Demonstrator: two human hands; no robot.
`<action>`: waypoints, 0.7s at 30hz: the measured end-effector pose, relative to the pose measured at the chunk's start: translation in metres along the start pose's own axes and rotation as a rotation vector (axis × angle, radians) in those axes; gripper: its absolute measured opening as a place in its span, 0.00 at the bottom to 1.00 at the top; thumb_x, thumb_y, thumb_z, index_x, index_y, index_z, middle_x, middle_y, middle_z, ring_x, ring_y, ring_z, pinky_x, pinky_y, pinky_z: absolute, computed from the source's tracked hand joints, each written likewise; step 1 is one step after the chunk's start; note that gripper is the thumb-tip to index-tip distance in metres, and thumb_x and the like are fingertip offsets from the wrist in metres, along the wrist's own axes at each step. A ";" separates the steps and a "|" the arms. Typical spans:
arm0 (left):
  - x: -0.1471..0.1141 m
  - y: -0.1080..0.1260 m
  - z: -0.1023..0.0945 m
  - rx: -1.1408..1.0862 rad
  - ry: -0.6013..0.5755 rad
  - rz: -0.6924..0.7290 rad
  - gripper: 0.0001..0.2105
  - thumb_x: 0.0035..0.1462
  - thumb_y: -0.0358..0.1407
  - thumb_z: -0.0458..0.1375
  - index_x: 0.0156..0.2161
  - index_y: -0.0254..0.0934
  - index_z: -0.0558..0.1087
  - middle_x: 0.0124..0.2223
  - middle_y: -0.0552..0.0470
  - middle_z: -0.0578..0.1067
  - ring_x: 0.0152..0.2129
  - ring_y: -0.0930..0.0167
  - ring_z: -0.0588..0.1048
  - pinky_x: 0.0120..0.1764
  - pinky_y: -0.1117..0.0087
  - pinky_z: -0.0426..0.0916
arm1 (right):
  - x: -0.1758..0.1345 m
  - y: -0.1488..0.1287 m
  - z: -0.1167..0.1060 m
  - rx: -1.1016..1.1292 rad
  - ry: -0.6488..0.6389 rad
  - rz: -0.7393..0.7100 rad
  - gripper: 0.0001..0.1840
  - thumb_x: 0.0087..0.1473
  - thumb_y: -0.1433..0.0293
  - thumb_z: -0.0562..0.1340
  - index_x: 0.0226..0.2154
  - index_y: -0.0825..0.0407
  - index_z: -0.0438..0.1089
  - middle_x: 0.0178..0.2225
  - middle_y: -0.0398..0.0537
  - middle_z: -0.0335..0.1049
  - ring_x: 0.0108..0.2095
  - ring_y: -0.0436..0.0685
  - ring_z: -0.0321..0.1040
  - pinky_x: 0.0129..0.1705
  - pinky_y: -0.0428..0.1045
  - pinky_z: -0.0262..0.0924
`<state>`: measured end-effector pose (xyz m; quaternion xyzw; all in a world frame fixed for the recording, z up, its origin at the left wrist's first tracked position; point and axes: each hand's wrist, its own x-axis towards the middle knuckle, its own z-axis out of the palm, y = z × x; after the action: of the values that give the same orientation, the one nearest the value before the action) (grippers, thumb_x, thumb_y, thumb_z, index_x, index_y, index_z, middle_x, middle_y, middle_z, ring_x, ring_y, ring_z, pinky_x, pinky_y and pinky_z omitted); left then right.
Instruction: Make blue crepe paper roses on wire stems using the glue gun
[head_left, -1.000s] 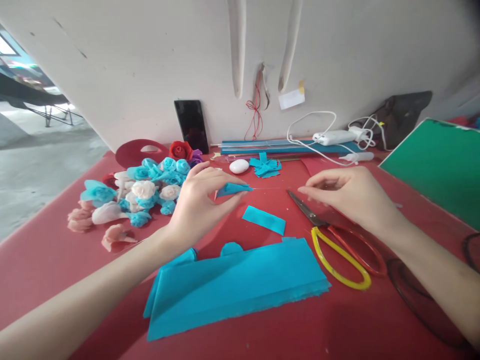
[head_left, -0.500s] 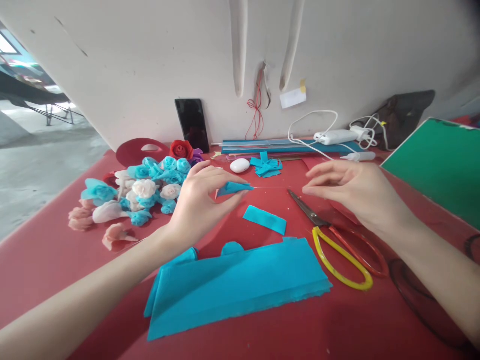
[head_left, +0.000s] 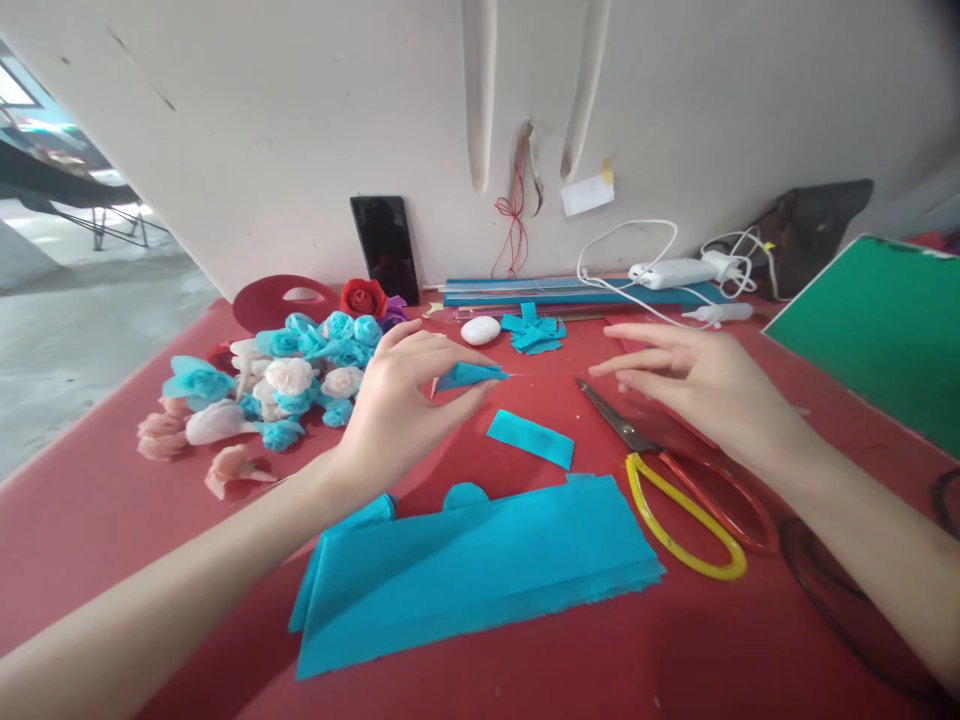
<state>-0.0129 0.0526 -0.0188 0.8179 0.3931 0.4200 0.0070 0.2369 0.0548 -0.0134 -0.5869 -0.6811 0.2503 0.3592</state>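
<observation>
My left hand (head_left: 409,395) is closed on a small folded piece of blue crepe paper (head_left: 469,375). From the paper's tip a thin pale strand, like thread or fine wire, runs right toward my right hand (head_left: 686,385). The fingers of that hand are stretched out and apart, above the scissors; whether the strand touches them I cannot tell. Scissors (head_left: 682,515) with one yellow and one red handle lie with their tips pointing up-left. Between the hands rests a blue paper strip (head_left: 530,440). Nearer me are larger layered blue crepe sheets (head_left: 480,570).
Blue, white and pink fabric-like flowers (head_left: 289,375) cluster at left on the red table (head_left: 585,650). A phone (head_left: 385,245) leans on the wall. Behind are a white oval case (head_left: 480,330), blue paper scraps (head_left: 534,330) and a white power strip (head_left: 671,273). A green board (head_left: 874,335) stands right.
My right hand's fingers have spread apart from a closer pinch, and the hand has shifted slightly. My left hand and its paper have stayed put.
</observation>
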 end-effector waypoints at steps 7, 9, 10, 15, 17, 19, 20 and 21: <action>0.000 0.001 -0.002 -0.015 -0.001 -0.013 0.02 0.52 0.33 0.60 0.32 0.39 0.75 0.34 0.53 0.80 0.32 0.67 0.76 0.51 0.56 0.62 | 0.002 0.010 0.005 -0.150 0.129 -0.136 0.23 0.41 0.63 0.68 0.42 0.46 0.65 0.24 0.40 0.71 0.26 0.56 0.65 0.31 0.52 0.58; 0.000 0.001 -0.002 -0.017 -0.002 -0.017 0.02 0.52 0.33 0.60 0.31 0.40 0.75 0.34 0.53 0.80 0.31 0.67 0.76 0.49 0.55 0.63 | 0.003 0.011 0.006 -0.183 0.142 -0.154 0.23 0.41 0.61 0.68 0.42 0.46 0.65 0.22 0.40 0.69 0.24 0.56 0.62 0.30 0.52 0.57; 0.001 0.001 -0.002 -0.017 -0.001 -0.018 0.02 0.52 0.33 0.60 0.31 0.40 0.75 0.34 0.53 0.80 0.31 0.68 0.76 0.49 0.55 0.63 | 0.004 0.012 0.006 -0.189 0.141 -0.158 0.23 0.42 0.61 0.67 0.42 0.47 0.65 0.22 0.41 0.70 0.25 0.56 0.63 0.31 0.52 0.57; 0.000 0.000 -0.001 -0.019 0.004 -0.009 0.02 0.52 0.33 0.60 0.32 0.41 0.75 0.34 0.54 0.80 0.32 0.68 0.77 0.51 0.57 0.61 | 0.000 0.010 0.005 -0.195 0.043 -0.158 0.27 0.44 0.75 0.57 0.50 0.47 0.64 0.39 0.45 0.75 0.18 0.50 0.61 0.22 0.49 0.54; 0.000 0.000 0.000 -0.019 0.005 -0.006 0.02 0.53 0.33 0.60 0.32 0.40 0.75 0.34 0.54 0.80 0.34 0.68 0.77 0.52 0.57 0.61 | -0.002 0.008 0.004 -0.180 0.012 -0.147 0.32 0.42 0.78 0.55 0.52 0.46 0.63 0.41 0.45 0.74 0.18 0.50 0.62 0.21 0.48 0.53; -0.001 -0.001 0.000 -0.018 0.004 -0.004 0.02 0.52 0.33 0.60 0.32 0.40 0.75 0.34 0.54 0.80 0.34 0.68 0.77 0.52 0.58 0.61 | -0.002 0.006 0.003 -0.145 0.009 -0.129 0.33 0.42 0.79 0.55 0.53 0.47 0.63 0.38 0.45 0.75 0.24 0.54 0.68 0.23 0.48 0.56; -0.001 -0.001 0.000 -0.017 0.002 -0.004 0.02 0.52 0.33 0.60 0.32 0.39 0.75 0.34 0.53 0.80 0.33 0.68 0.77 0.52 0.58 0.61 | -0.001 0.006 0.003 -0.120 0.014 -0.119 0.32 0.42 0.78 0.55 0.52 0.48 0.63 0.37 0.45 0.75 0.28 0.57 0.70 0.25 0.49 0.57; -0.001 -0.001 0.000 -0.016 0.001 -0.004 0.02 0.52 0.33 0.60 0.32 0.39 0.75 0.34 0.53 0.80 0.33 0.68 0.77 0.53 0.58 0.61 | -0.001 0.005 0.003 -0.087 0.021 -0.109 0.30 0.42 0.78 0.56 0.51 0.48 0.63 0.36 0.46 0.75 0.31 0.58 0.71 0.26 0.49 0.59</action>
<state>-0.0136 0.0525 -0.0194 0.8169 0.3913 0.4236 0.0144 0.2380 0.0553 -0.0192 -0.5667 -0.7183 0.1945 0.3536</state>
